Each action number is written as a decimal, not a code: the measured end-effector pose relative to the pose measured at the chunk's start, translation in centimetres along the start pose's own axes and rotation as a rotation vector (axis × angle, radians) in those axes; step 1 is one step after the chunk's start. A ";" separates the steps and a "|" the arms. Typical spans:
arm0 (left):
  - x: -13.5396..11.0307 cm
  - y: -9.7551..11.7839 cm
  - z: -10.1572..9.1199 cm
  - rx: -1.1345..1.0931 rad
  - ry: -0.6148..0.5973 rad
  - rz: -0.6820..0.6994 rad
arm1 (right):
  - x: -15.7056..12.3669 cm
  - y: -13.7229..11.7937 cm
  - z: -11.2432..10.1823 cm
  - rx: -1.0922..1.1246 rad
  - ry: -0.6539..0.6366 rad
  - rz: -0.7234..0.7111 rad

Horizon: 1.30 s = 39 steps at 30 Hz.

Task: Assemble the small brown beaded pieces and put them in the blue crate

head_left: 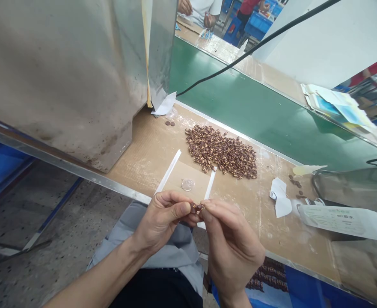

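My left hand (162,218) pinches a small brown piece with gold bits (197,208) between thumb and fingers. Its right end is gripped by the thumb and fingertips of my right hand (231,239), so both hands meet on it above the table's front edge. Fingertips cover much of the piece, and its exact kind is unclear. Just beyond them, a small clear round dish (187,185) sits on a cardboard patch between two white strips. Farther back lies a large pile of similar brown-and-gold pieces (222,152).
A metal housing (63,77) rises at left. Crumpled white paper (280,197), a labelled plastic bottle (345,220) and loose brown discs (295,182) lie at right. A black cable (230,66) crosses above a green panel (204,77). Beyond it, another person's hands (209,20) show.
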<state>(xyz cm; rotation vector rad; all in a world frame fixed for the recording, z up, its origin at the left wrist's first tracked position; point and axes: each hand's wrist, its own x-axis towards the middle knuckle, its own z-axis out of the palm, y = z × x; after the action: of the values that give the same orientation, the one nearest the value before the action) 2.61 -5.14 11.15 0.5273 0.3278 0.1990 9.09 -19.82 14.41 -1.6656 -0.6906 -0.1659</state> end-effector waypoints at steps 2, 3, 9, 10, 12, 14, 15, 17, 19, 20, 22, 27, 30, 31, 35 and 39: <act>-0.2 0.1 0.3 0.000 0.023 -0.002 | -0.2 0.1 0.0 -0.023 0.009 -0.030; -0.2 0.1 0.4 0.001 0.035 -0.001 | -0.3 0.1 0.0 -0.030 0.011 -0.040; -0.4 0.3 0.8 0.040 0.072 0.001 | -0.4 0.5 -0.1 -0.023 -0.004 -0.044; -0.4 0.4 0.9 0.047 0.069 -0.001 | -0.4 0.5 -0.2 -0.013 -0.004 -0.039; -0.5 0.5 1.0 0.052 0.060 -0.009 | -0.4 0.6 -0.3 0.001 -0.004 -0.034; -0.5 0.6 1.1 0.049 0.054 -0.018 | -0.4 0.6 -0.4 -0.004 0.001 -0.038; -0.6 0.7 1.2 0.046 0.053 -0.023 | -0.4 0.6 -0.4 -0.010 0.002 -0.041; -0.6 0.8 1.3 0.046 0.053 -0.027 | -0.4 0.5 -0.5 -0.018 0.003 -0.044; -0.7 1.0 1.4 0.055 0.054 -0.024 | -0.4 0.4 -0.6 -0.020 -0.001 -0.049; -0.8 1.0 1.5 0.061 0.056 -0.021 | -0.4 0.3 -0.6 -0.021 -0.003 -0.051; -0.8 1.2 1.5 0.069 0.062 -0.019 | -0.4 0.2 -0.6 -0.028 -0.007 -0.060; -1.0 1.3 1.8 0.081 0.072 -0.016 | -0.4 0.1 -0.7 -0.053 -0.012 -0.081; -1.1 1.3 1.9 0.086 0.079 -0.012 | -0.3 0.2 -0.7 -0.067 -0.016 -0.118; -1.2 1.3 2.0 0.087 0.084 -0.011 | -0.3 0.2 -0.7 -0.073 -0.017 -0.136; -1.3 1.5 2.2 0.096 0.100 -0.005 | 0.1 -0.1 -0.6 -0.099 -0.020 -0.193; -1.4 1.5 2.5 0.115 0.123 0.013 | 0.1 -0.2 -0.5 -0.121 -0.018 -0.218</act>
<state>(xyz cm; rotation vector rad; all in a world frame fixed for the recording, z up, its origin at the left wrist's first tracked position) 2.05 -5.37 14.30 0.6325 0.4578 0.2272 9.21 -20.28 14.78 -1.7054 -0.8911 -0.3541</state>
